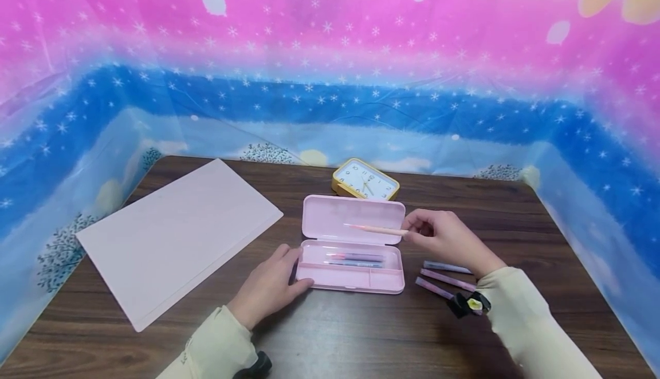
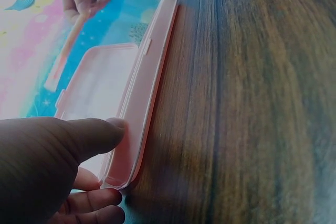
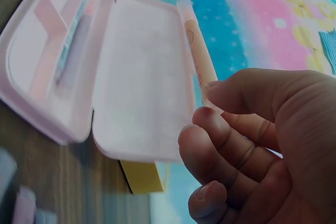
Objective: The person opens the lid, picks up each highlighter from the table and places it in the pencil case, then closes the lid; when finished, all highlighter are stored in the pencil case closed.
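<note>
A pink pencil case lies with its lid up on the brown table. My left hand holds the case's left end, the thumb along its front wall and the fingers round the corner. Between thumb and fingertips, my right hand pinches the end of a peach-coloured pen with a clear cap. That pen is held in front of the raised lid, its tip pointing left. Inside the back compartment lie a purplish pen and a blue-grey pen. The front compartments hold nothing visible.
Several pens, among them a pink pen, lie on the table by the right wrist. Behind the case is a yellow clock. A large pale pink folder or board lies at the left. Printed cloth hangs around the table.
</note>
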`<state>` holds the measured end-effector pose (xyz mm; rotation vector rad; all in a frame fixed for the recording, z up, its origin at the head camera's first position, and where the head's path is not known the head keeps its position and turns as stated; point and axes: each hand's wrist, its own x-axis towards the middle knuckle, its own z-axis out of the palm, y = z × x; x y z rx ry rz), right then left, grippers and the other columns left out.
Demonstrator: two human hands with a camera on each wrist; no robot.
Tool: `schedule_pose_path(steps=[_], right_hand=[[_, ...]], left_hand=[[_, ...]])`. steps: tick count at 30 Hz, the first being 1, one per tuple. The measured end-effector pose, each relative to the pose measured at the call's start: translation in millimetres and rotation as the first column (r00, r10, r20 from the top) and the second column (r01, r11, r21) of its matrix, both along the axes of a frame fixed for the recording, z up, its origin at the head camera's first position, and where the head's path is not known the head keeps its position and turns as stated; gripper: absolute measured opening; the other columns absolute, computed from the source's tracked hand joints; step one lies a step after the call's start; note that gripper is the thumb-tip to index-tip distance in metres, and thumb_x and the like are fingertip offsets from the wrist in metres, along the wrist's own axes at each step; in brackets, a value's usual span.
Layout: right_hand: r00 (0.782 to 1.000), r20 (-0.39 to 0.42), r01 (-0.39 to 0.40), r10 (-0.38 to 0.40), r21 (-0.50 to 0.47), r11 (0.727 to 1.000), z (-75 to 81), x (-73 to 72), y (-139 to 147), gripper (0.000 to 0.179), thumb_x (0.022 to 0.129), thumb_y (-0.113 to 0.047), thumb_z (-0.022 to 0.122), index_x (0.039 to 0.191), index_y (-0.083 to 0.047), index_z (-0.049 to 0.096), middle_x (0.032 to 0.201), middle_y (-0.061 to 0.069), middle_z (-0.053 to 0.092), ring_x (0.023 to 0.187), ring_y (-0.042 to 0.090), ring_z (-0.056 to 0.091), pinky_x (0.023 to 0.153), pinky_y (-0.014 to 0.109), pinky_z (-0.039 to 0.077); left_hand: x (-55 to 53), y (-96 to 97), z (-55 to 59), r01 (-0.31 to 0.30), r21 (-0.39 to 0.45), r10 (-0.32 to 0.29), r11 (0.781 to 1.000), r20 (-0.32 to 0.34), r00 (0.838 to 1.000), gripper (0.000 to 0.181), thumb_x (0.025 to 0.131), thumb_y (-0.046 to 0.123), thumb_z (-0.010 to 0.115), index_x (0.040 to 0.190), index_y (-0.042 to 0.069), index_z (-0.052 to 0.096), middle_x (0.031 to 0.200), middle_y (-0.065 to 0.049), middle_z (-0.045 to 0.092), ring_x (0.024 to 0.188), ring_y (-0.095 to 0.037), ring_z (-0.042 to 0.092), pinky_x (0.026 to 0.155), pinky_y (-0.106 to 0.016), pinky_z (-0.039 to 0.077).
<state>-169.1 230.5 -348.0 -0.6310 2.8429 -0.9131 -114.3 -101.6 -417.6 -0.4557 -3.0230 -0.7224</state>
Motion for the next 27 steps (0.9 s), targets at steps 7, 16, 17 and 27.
schedule_pose_path(steps=[7,16,17,27], right_hand=[[0.998,0.03,-0.056,0.056,-0.019,0.998,-14.3,-1.8,-15.3,0.005,0.092,-0.017,0.066,0.096,-0.02,0.067,0.079,-0.006,0.061,0.07,0.011,0.054,0.062,0.024,0.046],[0.989,0.059,-0.141,0.138,0.054,0.989,-36.5,-4.1,-24.4,0.006,0.091,-0.022,0.068,0.092,-0.016,0.067,0.074,-0.01,0.06,0.067,0.006,0.053,0.062,0.022,0.046],[0.989,0.061,-0.142,0.138,0.059,0.988,-37.3,-4.3,-24.9,0.006,0.091,-0.022,0.068,0.092,-0.016,0.068,0.074,-0.011,0.06,0.067,0.006,0.053,0.062,0.022,0.046],[0.987,0.09,-0.138,0.135,0.023,0.99,-37.6,-5.0,-27.2,0.006,0.091,-0.015,0.069,0.097,-0.015,0.069,0.078,-0.009,0.064,0.068,0.007,0.057,0.063,0.023,0.05]], left_hand=[[-0.3,0.5,-0.9,0.001,0.003,-0.001,1.0,0.005,1.0,0.062,0.083,0.034,0.078,0.134,0.006,0.057,0.102,-0.006,0.058,0.076,-0.016,0.053,0.075,-0.038,0.051],[0.3,-0.2,-1.2,0.001,0.007,-0.001,1.0,-0.002,1.0,0.061,0.083,0.034,0.078,0.133,0.006,0.058,0.1,-0.005,0.057,0.074,-0.017,0.052,0.074,-0.038,0.051],[0.4,-0.2,-1.3,0.001,0.007,-0.001,1.0,-0.001,1.0,0.061,0.083,0.034,0.078,0.133,0.006,0.058,0.1,-0.006,0.057,0.074,-0.017,0.052,0.074,-0.038,0.051],[-0.3,-1.0,-1.1,-0.01,0.011,0.01,1.0,0.013,1.0,0.062,0.083,0.035,0.077,0.135,0.007,0.057,0.1,-0.005,0.057,0.075,-0.017,0.052,0.075,-0.038,0.051]])
